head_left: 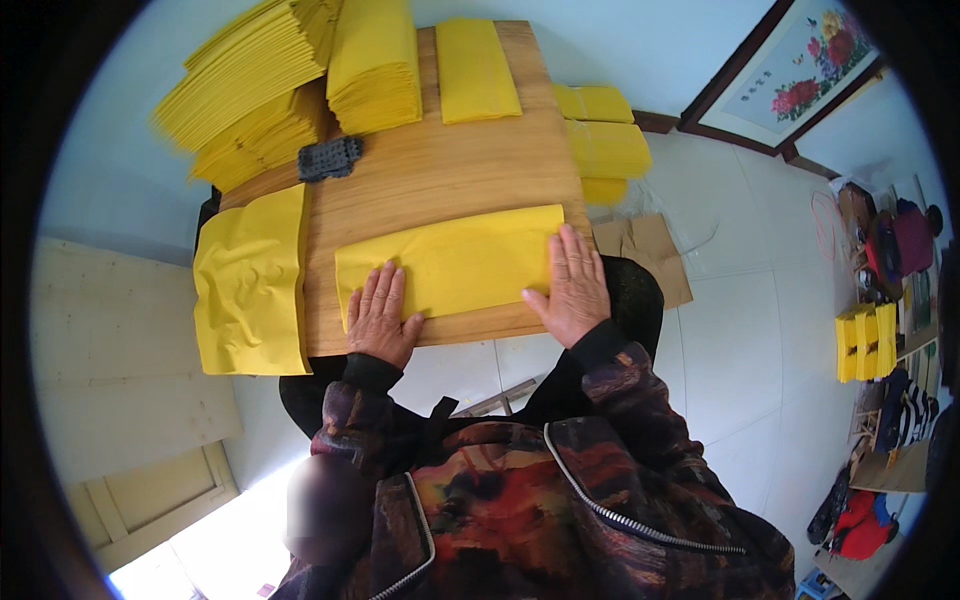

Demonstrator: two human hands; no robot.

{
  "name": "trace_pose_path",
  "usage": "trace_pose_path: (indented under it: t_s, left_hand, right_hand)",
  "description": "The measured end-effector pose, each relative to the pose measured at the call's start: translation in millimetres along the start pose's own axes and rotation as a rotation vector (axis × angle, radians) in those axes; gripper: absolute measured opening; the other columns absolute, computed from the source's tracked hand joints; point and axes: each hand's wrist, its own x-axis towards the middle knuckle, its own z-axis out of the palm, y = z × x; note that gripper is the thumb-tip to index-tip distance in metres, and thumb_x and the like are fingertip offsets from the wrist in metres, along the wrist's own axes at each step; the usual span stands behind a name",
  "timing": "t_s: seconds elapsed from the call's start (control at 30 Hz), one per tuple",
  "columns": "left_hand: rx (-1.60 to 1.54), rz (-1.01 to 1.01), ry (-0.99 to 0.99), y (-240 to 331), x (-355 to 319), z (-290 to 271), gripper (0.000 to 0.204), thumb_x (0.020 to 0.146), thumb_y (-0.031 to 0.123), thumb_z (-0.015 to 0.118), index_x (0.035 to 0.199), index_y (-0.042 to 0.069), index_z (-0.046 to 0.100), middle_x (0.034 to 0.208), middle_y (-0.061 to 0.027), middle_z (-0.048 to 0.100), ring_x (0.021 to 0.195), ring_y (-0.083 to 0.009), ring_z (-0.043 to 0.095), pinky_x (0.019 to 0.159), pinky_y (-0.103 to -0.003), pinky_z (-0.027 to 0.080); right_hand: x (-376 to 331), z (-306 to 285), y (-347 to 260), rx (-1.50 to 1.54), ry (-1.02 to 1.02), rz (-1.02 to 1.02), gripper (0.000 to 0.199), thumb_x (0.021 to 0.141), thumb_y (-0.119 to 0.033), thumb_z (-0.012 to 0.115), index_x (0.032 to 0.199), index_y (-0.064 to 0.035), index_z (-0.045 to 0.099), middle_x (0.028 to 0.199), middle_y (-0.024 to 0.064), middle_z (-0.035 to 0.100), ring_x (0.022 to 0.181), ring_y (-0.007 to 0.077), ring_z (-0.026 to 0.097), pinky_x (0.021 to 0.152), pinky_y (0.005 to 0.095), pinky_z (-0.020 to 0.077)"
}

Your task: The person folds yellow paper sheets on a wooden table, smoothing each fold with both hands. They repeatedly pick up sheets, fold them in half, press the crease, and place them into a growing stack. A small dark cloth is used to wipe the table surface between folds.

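Note:
A long folded sheet of yellow paper (465, 258) lies crosswise near the front edge of the wooden table (430, 180). My left hand (382, 318) rests flat on its left end, fingers stretched toward the far side. On the right end lies my right hand (572, 290), fingers extended and thumb out to the side. Neither hand grips anything. Left of the folded sheet, a wrinkled yellow sheet (255, 285) hangs partly over the table's edge.
Tall stacks of yellow paper (375, 65) stand at the far left, beside a dark knitted cloth (330, 158). A flat yellow bundle (477, 70) lies at the back. Right of the table are more yellow bundles (608, 150) and brown cardboard (650, 255). A shelf with clothes stands far right.

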Motion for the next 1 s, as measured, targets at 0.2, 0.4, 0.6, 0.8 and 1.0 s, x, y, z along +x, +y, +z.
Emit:
trace_pose_path:
  t_s: [0.2, 0.4, 0.6, 0.8, 1.0]
  left_hand:
    - [-0.014, 0.016, 0.038, 1.7, -1.0, 1.5, 0.067, 0.087, 0.037, 0.053, 0.145, 0.012, 0.03, 0.153, -0.006, 0.028, 0.141, -0.0259, 0.024, 0.113, -0.047, 0.019]
    - [0.012, 0.019, 0.064, -0.2, 0.4, 2.2, 0.065, 0.088, 0.042, 0.052, 0.143, 0.013, 0.035, 0.151, -0.0052, 0.031, 0.139, -0.0245, 0.029, 0.112, -0.048, 0.022]
    - [-0.004, 0.043, 0.087, -9.2, -3.3, 1.4, 0.065, 0.087, 0.039, 0.054, 0.143, 0.013, 0.035, 0.152, -0.0052, 0.03, 0.139, -0.0247, 0.029, 0.111, -0.048, 0.022]
    - [-0.015, -0.171, 0.055, -43.0, -5.6, -6.4, 0.063, 0.089, 0.038, 0.051, 0.144, 0.013, 0.033, 0.153, -0.0043, 0.028, 0.14, -0.0227, 0.026, 0.113, -0.046, 0.02]
    - [0.005, -0.271, 0.022, -29.3, -0.7, -17.6, 0.063, 0.089, 0.035, 0.052, 0.145, 0.013, 0.032, 0.153, -0.0034, 0.026, 0.142, -0.0215, 0.022, 0.114, -0.046, 0.015]
  right_hand:
    - [2.6, -3.5, -42.9, 0.101, 0.094, -0.126, 0.072, 0.088, -0.032, 0.057, 0.142, 0.0028, 0.026, 0.152, 0.0205, 0.021, 0.142, 0.0347, 0.017, 0.113, 0.0509, 0.0137]
    - [26.6, 42.8, -119.9, 0.126, -0.096, -0.383, 0.065, 0.088, -0.035, 0.056, 0.14, -0.0017, 0.036, 0.151, 0.0124, 0.028, 0.141, 0.0283, 0.021, 0.114, 0.0495, 0.016]
    - [34.1, 27.5, -58.5, 0.036, -0.026, -0.268, 0.075, 0.085, -0.042, 0.06, 0.143, -0.0021, 0.032, 0.153, 0.0131, 0.024, 0.142, 0.0273, 0.019, 0.114, 0.0484, 0.0141]
    - [26.7, 15.2, -33.3, -0.039, 0.009, -0.164, 0.079, 0.084, -0.042, 0.061, 0.143, 0.0, 0.029, 0.153, 0.0159, 0.02, 0.143, 0.031, 0.016, 0.115, 0.0467, 0.0131]
    - [23.5, 17.2, -35.6, -0.057, 0.075, -0.028, 0.075, 0.086, -0.038, 0.06, 0.142, 0.0016, 0.03, 0.152, 0.0177, 0.022, 0.142, 0.0316, 0.017, 0.115, 0.0468, 0.0133]
